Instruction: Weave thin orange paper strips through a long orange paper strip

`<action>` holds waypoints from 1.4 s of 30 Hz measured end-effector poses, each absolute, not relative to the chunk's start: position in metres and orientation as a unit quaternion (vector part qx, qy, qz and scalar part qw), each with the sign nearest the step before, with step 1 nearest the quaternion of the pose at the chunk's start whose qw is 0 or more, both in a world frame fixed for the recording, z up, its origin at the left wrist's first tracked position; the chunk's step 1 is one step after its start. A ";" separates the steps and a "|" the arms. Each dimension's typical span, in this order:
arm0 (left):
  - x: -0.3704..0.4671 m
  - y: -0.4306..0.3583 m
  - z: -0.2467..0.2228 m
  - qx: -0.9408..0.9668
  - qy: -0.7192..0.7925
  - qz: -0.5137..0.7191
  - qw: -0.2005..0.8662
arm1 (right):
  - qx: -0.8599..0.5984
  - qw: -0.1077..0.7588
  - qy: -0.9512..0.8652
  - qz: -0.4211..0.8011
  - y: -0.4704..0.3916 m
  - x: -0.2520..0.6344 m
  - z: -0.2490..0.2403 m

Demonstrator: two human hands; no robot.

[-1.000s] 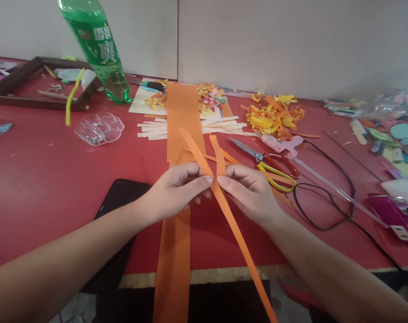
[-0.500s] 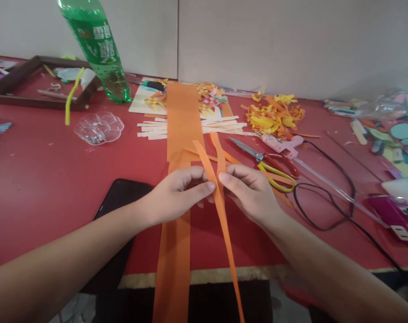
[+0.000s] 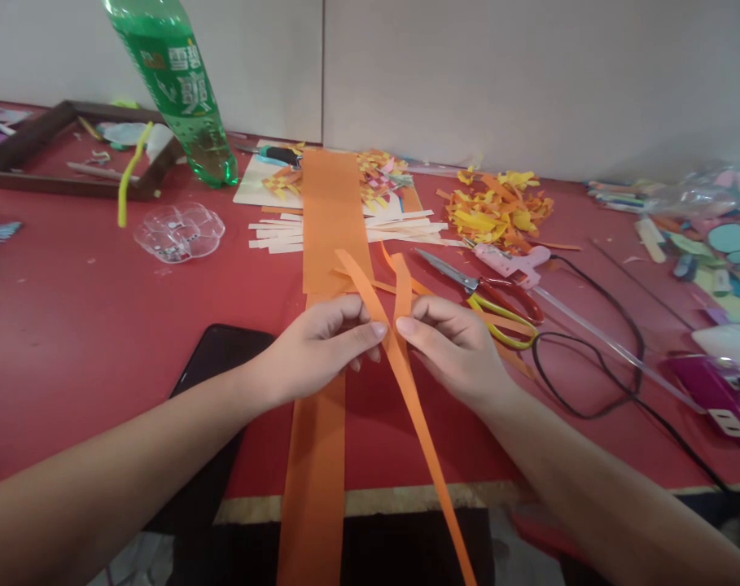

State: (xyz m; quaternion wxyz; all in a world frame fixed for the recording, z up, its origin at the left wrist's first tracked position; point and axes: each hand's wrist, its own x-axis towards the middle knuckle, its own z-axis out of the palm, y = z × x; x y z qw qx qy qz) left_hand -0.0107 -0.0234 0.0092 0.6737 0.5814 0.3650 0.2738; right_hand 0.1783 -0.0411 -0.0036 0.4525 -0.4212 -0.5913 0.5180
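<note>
The red table (image 3: 131,317) is viewed from the head, forward and steeply down. Both forearms (cropped at the frame's lower corners) are seen from close above.

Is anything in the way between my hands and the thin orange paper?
No, nothing I can see. The left hand and the right hand both already pinch the thin orange paper. The scissors lie just beyond the right hand, not in between.

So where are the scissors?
In the head view, the scissors lie right of centre on the red table, beside the pink glue gun, just beyond the right hand.
</note>
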 end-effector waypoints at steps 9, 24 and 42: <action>-0.011 -0.024 0.009 0.608 0.334 0.247 0.676 | -0.400 0.462 -0.550 0.569 -0.042 0.179 -0.007; -0.010 -0.023 0.007 0.598 0.349 0.276 0.666 | -0.417 0.442 -0.576 0.547 -0.043 0.180 -0.005; -0.010 -0.023 0.009 0.607 0.355 0.287 0.650 | -0.420 0.442 -0.561 0.560 -0.043 0.179 -0.006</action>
